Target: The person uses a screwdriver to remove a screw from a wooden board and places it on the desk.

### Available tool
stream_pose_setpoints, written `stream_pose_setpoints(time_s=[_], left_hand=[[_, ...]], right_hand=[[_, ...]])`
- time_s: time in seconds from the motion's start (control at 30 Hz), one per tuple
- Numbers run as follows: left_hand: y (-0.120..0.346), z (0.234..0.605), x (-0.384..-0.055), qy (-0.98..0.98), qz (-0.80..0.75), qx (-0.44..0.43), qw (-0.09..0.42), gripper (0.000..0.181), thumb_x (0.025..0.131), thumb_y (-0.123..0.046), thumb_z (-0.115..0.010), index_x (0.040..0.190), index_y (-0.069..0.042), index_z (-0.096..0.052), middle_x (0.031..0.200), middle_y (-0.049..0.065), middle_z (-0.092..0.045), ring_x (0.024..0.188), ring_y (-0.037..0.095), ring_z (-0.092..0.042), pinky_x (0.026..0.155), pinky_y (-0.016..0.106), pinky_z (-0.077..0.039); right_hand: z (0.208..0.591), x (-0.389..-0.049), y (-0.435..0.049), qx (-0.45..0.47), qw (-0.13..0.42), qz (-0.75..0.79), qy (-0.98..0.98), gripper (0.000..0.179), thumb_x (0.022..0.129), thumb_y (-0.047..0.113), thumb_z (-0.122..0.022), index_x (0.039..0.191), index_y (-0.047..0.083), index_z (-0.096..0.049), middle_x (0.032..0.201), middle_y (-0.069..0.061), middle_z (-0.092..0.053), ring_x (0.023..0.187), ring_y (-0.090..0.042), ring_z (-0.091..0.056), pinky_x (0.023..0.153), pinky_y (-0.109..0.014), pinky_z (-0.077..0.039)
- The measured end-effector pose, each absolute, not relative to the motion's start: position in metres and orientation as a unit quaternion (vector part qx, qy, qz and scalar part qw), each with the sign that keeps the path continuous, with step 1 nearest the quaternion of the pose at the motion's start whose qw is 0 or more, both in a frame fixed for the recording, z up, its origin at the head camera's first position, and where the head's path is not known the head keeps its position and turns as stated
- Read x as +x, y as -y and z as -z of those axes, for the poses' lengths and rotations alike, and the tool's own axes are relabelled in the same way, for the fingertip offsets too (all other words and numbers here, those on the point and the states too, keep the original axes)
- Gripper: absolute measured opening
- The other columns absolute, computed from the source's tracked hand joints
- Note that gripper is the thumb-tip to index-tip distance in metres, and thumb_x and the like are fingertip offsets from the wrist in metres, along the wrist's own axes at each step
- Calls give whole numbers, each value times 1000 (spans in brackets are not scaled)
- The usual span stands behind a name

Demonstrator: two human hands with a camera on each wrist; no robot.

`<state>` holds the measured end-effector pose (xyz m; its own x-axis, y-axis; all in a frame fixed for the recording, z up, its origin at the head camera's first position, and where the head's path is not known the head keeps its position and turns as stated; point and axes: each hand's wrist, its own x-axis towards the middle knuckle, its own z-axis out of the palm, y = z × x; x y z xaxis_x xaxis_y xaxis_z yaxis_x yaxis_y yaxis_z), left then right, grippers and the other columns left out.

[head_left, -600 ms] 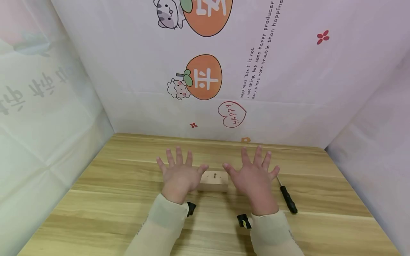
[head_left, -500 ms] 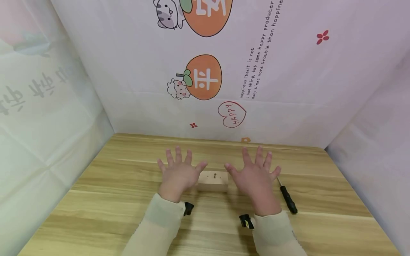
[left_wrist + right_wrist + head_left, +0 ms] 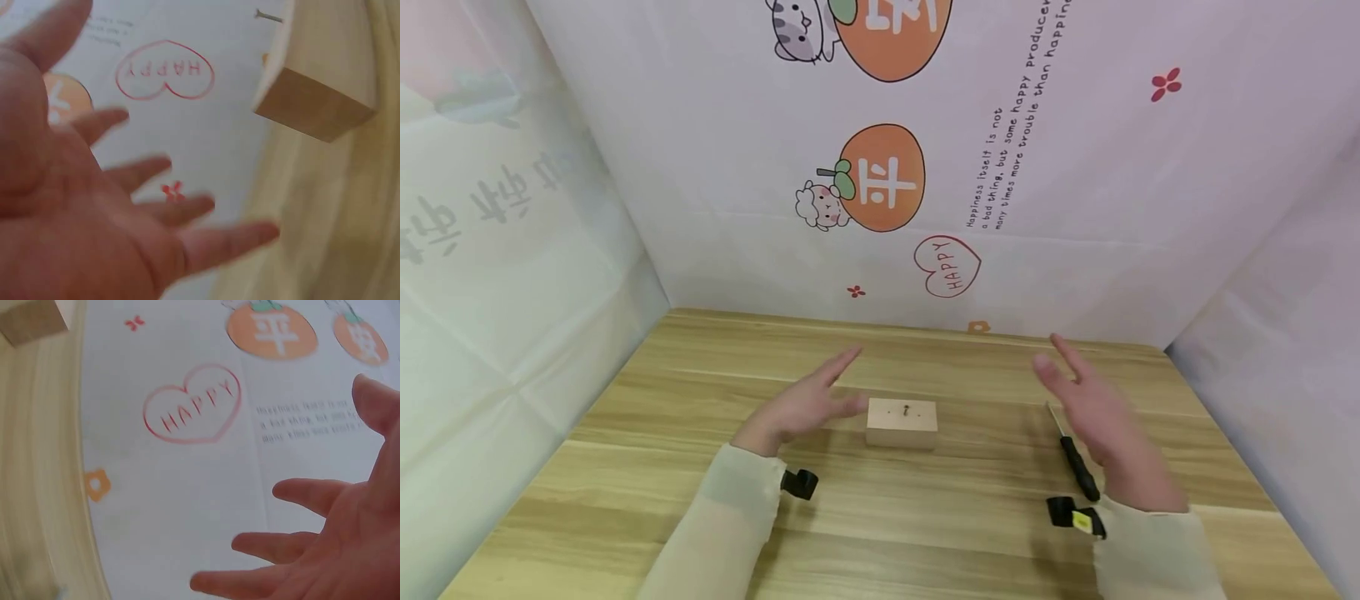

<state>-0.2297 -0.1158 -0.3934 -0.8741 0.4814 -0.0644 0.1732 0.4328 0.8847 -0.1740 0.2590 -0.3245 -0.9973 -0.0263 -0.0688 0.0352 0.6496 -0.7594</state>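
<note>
Nearest are two pale sleeves, a small black camera at the left cuff, above the table. Toward its right edge lies the screwdriver, black handle nearer the person, thin shaft pointing to the far edge. The right hand is just beside it, fingers straight and spread, gripping nothing. The left hand, toward the left edge, is likewise stretched wide and without a hold; it is near the block but clear of it.

The block sits about midway between the left and right edges: pale, rectangular wood, its long side roughly in line with the far edge. A screw stands in its top face (its head well clear of the wood), between two small dark dots. Beyond the far edge rises a printed white sheet.
</note>
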Motion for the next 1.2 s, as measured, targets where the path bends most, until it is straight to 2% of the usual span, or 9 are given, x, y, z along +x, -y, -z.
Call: stream_pose_setpoints(time_s=[0.1, 0.17, 0.2, 0.33, 0.47, 0.73, 0.83, 1.0, 1.2], left_hand=[[120, 401, -231, -794, -535, 216, 190, 88, 91, -38, -75, 159, -42, -19, 163, -12, -11, 147, 27, -18, 109, 53, -32], [121, 406, -232, -766, -564, 225, 212, 88, 92, -28, -75, 160, -38, -20, 164, -10, -11, 147, 30, -18, 104, 50, -40], [121, 409, -233, -753, -577, 228, 222, 89, 92, -23, -75, 160, -36, -20, 164, -8, -11, 147, 31, -18, 102, 47, -43], [120, 419, -235, -706, -615, 232, 264, 89, 94, -10, -72, 162, -28, -17, 165, 6, -9, 147, 34, -17, 96, 43, -48], [115, 428, -237, -669, -643, 229, 294, 86, 96, 0, -65, 162, -21, -13, 164, 17, -5, 146, 37, -17, 94, 47, -49], [104, 436, -234, -654, -671, 202, 286, 80, 96, 1, -64, 161, -13, -20, 162, 20, -13, 144, 40, -22, 91, 48, -51], [101, 439, -235, -658, -673, 196, 274, 78, 95, 0, -67, 160, -11, -24, 161, 22, -16, 142, 42, -25, 89, 48, -52], [96, 443, -236, -668, -670, 188, 264, 75, 94, -1, -69, 158, -9, -30, 155, 31, -24, 134, 43, -40, 87, 47, -53], [92, 446, -237, -684, -661, 185, 249, 73, 94, -1, -69, 157, -11, -34, 158, 15, -30, 137, 37, -37, 84, 45, -55]], right_hand=[[324, -170, -280, 1, 51, 489, -871, 78, 104, 57, -38, 162, 21, -1, 160, -30, -7, 131, -59, -30, 93, -68, -40], [326, -169, -293, -4, 60, 527, -848, 78, 105, 53, -40, 162, 19, 0, 161, -27, -5, 133, -59, -29, 93, -66, -42], [327, -168, -299, -7, 66, 543, -837, 77, 106, 51, -40, 162, 17, 1, 162, -25, -3, 138, -60, -14, 98, -69, -36], [336, -166, -326, -4, 85, 554, -828, 76, 107, 47, -39, 161, 14, 2, 161, -28, -2, 136, -62, -15, 92, -61, -46], [344, -163, -350, 15, 121, 559, -820, 77, 107, 46, -40, 161, 14, 5, 160, -30, 1, 135, -63, -14, 89, -59, -48], [371, -158, -373, 73, 206, 595, -773, 81, 106, 45, -46, 161, 14, 5, 161, -28, 6, 138, -57, -18, 92, -54, -49], [383, -157, -374, 83, 212, 599, -767, 81, 105, 40, -51, 161, 11, 0, 160, -30, -2, 136, -55, -26, 90, -53, -50], [397, -157, -371, 91, 223, 587, -773, 82, 103, 34, -59, 161, 8, -7, 157, -33, -13, 128, -51, -38, 86, -54, -52], [407, -159, -368, 103, 228, 568, -784, 83, 100, 32, -63, 161, 8, -12, 155, -33, -18, 126, -49, -39, 83, -54, -53]])
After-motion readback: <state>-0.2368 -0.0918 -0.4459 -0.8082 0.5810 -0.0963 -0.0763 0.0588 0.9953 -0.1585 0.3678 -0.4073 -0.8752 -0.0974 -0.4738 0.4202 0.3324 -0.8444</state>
